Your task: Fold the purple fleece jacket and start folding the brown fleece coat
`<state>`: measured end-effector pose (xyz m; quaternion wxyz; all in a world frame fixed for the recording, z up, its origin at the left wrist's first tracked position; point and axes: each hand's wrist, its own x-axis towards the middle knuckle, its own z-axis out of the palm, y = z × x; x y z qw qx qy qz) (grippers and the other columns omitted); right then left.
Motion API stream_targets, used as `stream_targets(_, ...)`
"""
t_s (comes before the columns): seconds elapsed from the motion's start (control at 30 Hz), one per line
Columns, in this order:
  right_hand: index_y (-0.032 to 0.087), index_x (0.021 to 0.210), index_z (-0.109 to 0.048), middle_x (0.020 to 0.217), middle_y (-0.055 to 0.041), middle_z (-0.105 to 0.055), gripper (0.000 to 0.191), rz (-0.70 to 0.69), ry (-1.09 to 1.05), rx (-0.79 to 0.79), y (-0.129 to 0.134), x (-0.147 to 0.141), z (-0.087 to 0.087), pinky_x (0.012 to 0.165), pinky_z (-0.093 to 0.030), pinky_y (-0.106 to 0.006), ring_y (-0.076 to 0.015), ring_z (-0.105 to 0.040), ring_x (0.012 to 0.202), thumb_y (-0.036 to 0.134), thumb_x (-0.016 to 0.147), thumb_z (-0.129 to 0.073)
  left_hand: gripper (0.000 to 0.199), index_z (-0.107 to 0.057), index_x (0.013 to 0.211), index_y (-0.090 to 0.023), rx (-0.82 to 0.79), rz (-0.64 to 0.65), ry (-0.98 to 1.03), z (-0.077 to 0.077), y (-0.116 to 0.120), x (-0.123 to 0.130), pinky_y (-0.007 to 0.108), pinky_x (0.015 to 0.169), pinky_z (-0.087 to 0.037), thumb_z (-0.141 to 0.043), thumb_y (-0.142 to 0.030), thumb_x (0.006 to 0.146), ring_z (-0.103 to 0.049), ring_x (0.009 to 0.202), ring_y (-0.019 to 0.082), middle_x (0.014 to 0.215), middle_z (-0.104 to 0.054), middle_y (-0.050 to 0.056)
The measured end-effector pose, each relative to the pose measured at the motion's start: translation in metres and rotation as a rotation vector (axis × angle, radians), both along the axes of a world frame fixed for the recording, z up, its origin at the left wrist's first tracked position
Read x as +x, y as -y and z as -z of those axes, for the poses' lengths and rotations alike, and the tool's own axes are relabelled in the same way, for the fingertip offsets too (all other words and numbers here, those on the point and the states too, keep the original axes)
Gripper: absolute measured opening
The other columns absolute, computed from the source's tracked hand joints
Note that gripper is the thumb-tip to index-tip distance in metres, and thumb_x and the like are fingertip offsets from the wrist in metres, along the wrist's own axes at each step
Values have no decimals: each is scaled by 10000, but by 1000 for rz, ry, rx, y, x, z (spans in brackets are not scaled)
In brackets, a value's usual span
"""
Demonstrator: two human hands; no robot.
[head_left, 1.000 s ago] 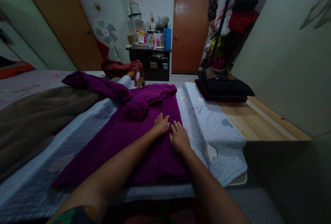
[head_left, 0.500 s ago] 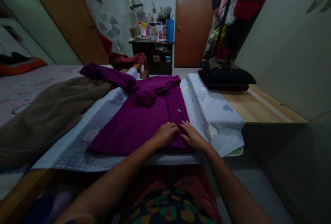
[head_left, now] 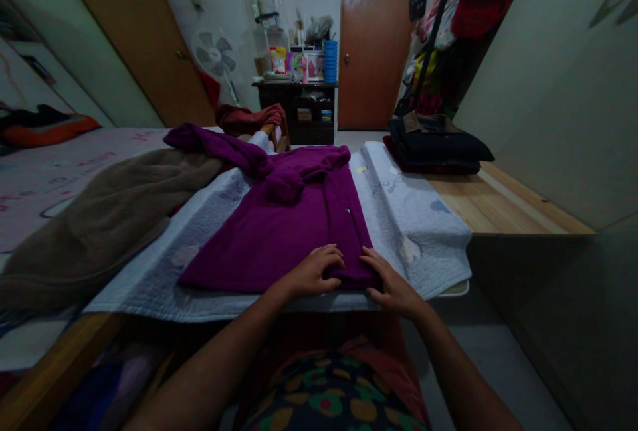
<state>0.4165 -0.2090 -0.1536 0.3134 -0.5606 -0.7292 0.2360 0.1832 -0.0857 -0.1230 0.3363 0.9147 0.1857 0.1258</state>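
Note:
A purple jacket (head_left: 254, 238) lies spread on a pale quilted blanket (head_left: 428, 252), with one sleeve folded over its upper part and the other reaching out to the left. On its right side a small zipper pull (head_left: 347, 210) shows. My left hand (head_left: 319, 269) rests on the lower hem with fingers bent and thumb apart from them. At the lower right corner of the jacket, my right hand (head_left: 391, 283) lies along the edge, its fingers stretched over the cloth and thumb spread. Neither hand has cloth visibly pinched in it.
A brown garment (head_left: 114, 212) lies to the left, partly on the bed (head_left: 64, 172). Dark folded clothes (head_left: 438, 142) are stacked at the right on a wooden board (head_left: 498, 205). Behind stand a black cabinet (head_left: 269, 112), a white fan (head_left: 215, 52) and a door (head_left: 371, 39).
My hands have moved apart and closer to the front hem, the right one out to the jacket's corner. The view has shifted slightly; the jacket lies much the same.

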Motion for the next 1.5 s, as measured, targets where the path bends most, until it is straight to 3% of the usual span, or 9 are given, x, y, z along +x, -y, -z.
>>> stream_targets(0.2,188,1305,-461,1442,-152,-402,569,224,-29,141,0,-17,6,1115,-315,-471,-270,-372,1348,236,751,-581,189,-535,809,-209,68,-211,56,5,11,11,340,867,-409,-512,-105,653,-516,885,193,890,-584,24)
stream_targets(0.43,213,955,-517,1033,-79,-499,329,387,-54,231,3,-27,8,920,-446,-387,-233,-499,1031,89,653,-471,237,-533,805,-215,156,-217,73,4,21,14,334,802,-390,-500,-55,634,-473,833,195,826,-553,21)
stream_targets(0.8,215,841,-527,893,-49,-489,315,344,36,201,7,-33,7,808,-420,-348,-219,-469,909,32,613,-409,208,-650,879,-227,193,-124,36,3,20,-2,335,826,-404,-546,-103,748,-504,926,205,953,-590,49)
stream_targets(0.9,206,823,-539,881,-47,-515,292,271,96,154,6,-26,-4,790,-413,-341,-214,-476,889,49,601,-433,110,-648,912,-220,153,-56,14,-3,17,-4,324,847,-390,-567,-248,843,-524,918,193,941,-614,38)
stream_targets(1.07,199,785,-575,802,-39,-564,151,209,166,105,-12,-14,-33,773,-431,-342,-200,-521,814,114,734,-461,383,-599,761,-209,175,-70,-92,-13,6,10,309,787,-389,-328,-346,995,-540,755,164,756,-622,16)
stream_targets(1.17,177,937,-623,987,-95,-628,244,302,168,170,-37,-18,-35,888,-448,-377,-217,-565,964,138,842,-402,289,-619,825,-223,267,-177,-103,-16,-5,29,319,803,-415,-390,-326,968,-567,816,187,818,-653,33)
stream_targets(1.23,138,1162,-592,1262,-150,-574,367,340,202,193,-53,-25,-26,1013,-402,-416,-243,-506,1192,130,850,-399,211,-635,996,-228,343,-246,-54,-13,-13,41,356,921,-412,-437,-269,935,-564,1020,217,1037,-670,62)
stream_targets(1.3,103,1322,-506,1443,-176,-445,487,325,264,155,-62,-32,-13,1088,-338,-463,-276,-377,1352,147,841,-440,330,-581,1206,-220,389,-288,-59,-5,-21,49,410,1068,-334,-455,-211,901,-451,1265,242,1317,-577,82)
stream_targets(1.5,80,1433,-414,1545,-162,-293,602,260,411,-69,-56,-41,-3,1124,-285,-489,-308,-230,1439,258,864,-496,550,-378,1448,-186,393,-337,-285,28,-26,49,487,1160,-223,-424,-254,905,-215,1450,256,1569,-284,94)
